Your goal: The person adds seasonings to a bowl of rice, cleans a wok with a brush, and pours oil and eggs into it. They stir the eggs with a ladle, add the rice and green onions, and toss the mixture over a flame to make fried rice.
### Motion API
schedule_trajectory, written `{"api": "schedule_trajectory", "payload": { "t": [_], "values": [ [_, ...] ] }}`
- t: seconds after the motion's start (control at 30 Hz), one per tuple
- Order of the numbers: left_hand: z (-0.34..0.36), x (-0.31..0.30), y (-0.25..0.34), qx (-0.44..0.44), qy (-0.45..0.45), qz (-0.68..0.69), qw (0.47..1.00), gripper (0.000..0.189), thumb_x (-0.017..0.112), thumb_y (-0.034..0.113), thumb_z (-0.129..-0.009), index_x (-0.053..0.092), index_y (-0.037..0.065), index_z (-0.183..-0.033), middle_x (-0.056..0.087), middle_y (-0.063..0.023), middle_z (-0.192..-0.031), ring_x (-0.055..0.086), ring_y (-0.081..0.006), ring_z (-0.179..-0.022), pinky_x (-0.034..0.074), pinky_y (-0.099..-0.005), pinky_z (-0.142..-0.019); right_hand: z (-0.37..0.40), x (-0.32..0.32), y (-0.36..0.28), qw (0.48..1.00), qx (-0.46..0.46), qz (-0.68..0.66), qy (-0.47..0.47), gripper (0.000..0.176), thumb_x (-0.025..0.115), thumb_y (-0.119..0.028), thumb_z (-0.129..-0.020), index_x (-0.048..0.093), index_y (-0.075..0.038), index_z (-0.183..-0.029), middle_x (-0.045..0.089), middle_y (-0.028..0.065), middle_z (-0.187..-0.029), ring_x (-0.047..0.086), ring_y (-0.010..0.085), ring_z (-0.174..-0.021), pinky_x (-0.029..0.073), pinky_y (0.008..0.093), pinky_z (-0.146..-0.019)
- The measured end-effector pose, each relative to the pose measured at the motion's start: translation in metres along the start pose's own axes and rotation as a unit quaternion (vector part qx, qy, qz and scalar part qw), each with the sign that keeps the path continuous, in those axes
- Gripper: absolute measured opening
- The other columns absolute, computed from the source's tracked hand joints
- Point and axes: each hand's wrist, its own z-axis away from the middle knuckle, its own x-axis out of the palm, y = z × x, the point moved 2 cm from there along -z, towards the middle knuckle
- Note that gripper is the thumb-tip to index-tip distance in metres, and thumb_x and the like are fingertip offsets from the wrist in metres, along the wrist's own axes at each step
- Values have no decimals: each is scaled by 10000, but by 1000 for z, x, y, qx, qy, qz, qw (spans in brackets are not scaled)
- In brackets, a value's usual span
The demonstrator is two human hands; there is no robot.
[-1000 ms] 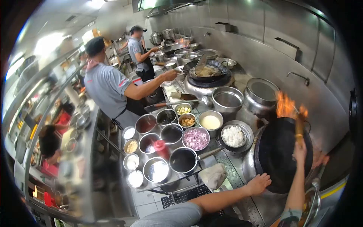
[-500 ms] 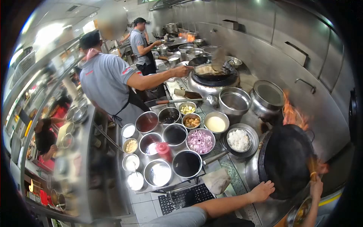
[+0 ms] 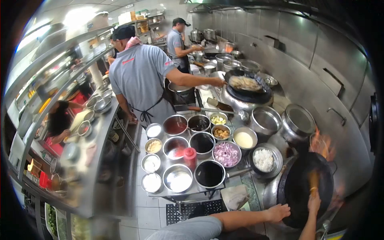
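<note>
My right hand (image 3: 314, 203) is wrapped round the handle of a bamboo wok brush (image 3: 313, 181), whose blurred bristle end is over the inside of a large black wok (image 3: 298, 200). The wok sits on a steel burner, with flames (image 3: 322, 145) rising past its far rim. At the wok's left rim is my left hand (image 3: 279, 213), palm down, with slightly bent fingers and nothing visible in it. A steel strainer holding white rice (image 3: 263, 160) stands just beyond the wok, its handle pointing left. Next to my left forearm lies a folded pale cloth (image 3: 235, 197).
Several steel pots of sauces and ingredients, including sliced red onion (image 3: 226, 154) and a red squeeze bottle (image 3: 190, 157), crowd the left stand. Ahead, a co-worker (image 3: 140, 74) handles a wok of food (image 3: 245, 83). Another person (image 3: 178, 46) stands farther back. Shelving (image 3: 52, 100) runs along the left.
The brush has swung from the wok's right rim to over its inside, with my right hand moving left. My left hand's fingers are less spread. The view has shifted; the co-worker's wok is lower.
</note>
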Motion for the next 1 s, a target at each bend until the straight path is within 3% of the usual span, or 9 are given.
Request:
{"api": "schedule_trajectory", "payload": {
  "t": [0.13, 0.2, 0.4, 0.47, 0.57, 0.63, 0.7, 0.87, 1.0],
  "values": [
    [6, 12, -2, 56, 175, 66, 981, 173, 524, 124, -805, 658, 72, -902, 594, -137, -985, 566, -329, -982, 496, -442, -881, 9, -44, -71, 992, 89, -82, 45, 434, 534, -358, -964, 531, -179, -1359, 667, 140, -1191, 639, 364, -1075, 491, 437, -889],
    [1, -7, 4, 20, 66, 84, 994, 155, 577, 135, -795, 647, 84, -923, 585, -124, -994, 555, -330, -995, 489, -458, -860, 12, -30, -87, 982, 41, -181, 23, 384, 644, -325, -912, 634, -124, -1239, 708, 97, -961, 653, 233, -789, 513, 385, -721],
    [0, -9, 11, 32, 10, 58, 998, 387, 731, 194, -765, 577, 79, -1100, 527, -102, -1059, 514, -307, -1053, 475, -442, -822, 89, -96, -30, 855, 129, -266, -425, 584, 732, -327, -885, 529, -201, -1418, 663, 5, -946, 613, 127, -724, 563, 299, -634],
    [1, -15, 9, 31, 8, 60, 998, 400, 735, 187, -763, 571, 76, -1111, 526, -104, -1061, 513, -307, -1052, 476, -444, -824, 66, -123, 56, 953, -40, 67, -293, 540, 723, -369, -849, 598, -186, -1342, 712, 151, -1085, 701, 249, -929, 562, 414, -805],
    [3, -12, 15, 23, 9, 67, 997, 412, 737, 180, -763, 571, 64, -1121, 525, -115, -1054, 511, -319, -1040, 472, -444, -835, 58, -156, 23, 967, 160, 200, -6, 406, 614, -413, -882, 647, -178, -1212, 695, 195, -1065, 671, 383, -978, 539, 472, -849],
    [0, -14, 17, 17, 12, 64, 998, 408, 740, 180, -772, 581, 44, -1122, 525, -137, -1039, 507, -341, -1020, 462, -441, -855, 32, -114, 23, 970, 197, 142, 5, 423, 635, -408, -869, 637, -171, -1219, 704, 171, -1055, 677, 368, -970, 543, 456, -841],
    [-2, -15, 16, 22, 4, 61, 998, 403, 738, 183, -775, 579, 43, -1118, 526, -138, -1040, 508, -340, -1025, 464, -441, -859, 14, -29, 27, 997, 1, 46, -62, 487, 659, -413, -867, 608, -169, -1286, 705, 181, -1045, 697, 345, -894, 555, 437, -789],
    [-1, -18, 13, 22, -13, 63, 998, 387, 735, 183, -779, 574, 44, -1103, 530, -135, -1049, 509, -340, -1034, 468, -444, -864, 99, -60, -74, 858, 73, -360, -360, 584, 655, -313, -933, 446, -254, -1476, 644, 15, -838, 603, 121, -619, 529, 283, -535],
    [4, -19, 12, 14, -9, 79, 997, 378, 734, 172, -776, 578, 46, -1097, 531, -134, -1049, 510, -343, -1032, 468, -449, -859, 87, -125, 34, 954, -54, 75, -287, 525, 643, -296, -898, 516, -206, -1399, 701, 128, -956, 686, 249, -766, 568, 388, -650]
  ]
}}
